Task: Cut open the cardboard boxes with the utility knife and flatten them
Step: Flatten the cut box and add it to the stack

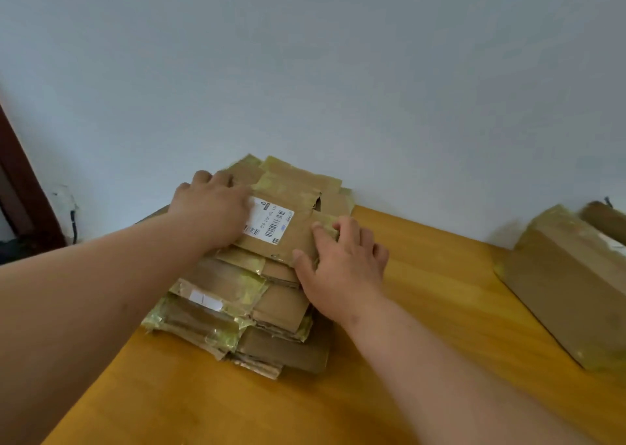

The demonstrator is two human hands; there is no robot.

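Both forearms reached over the wooden surface [423,309] to press a flattened box onto its pile.

Largest first: one pile of flattened boxes [244,309], several sheets deep, lay against the wall, and one uncut taped box [572,285] sat well apart at right. Left hand [213,207] and right hand [342,261] lay with fingers straight and spread on the top labelled sheet [288,221]. Pressing evenly near both edges would likely keep it flat and squared. No utility knife showed.
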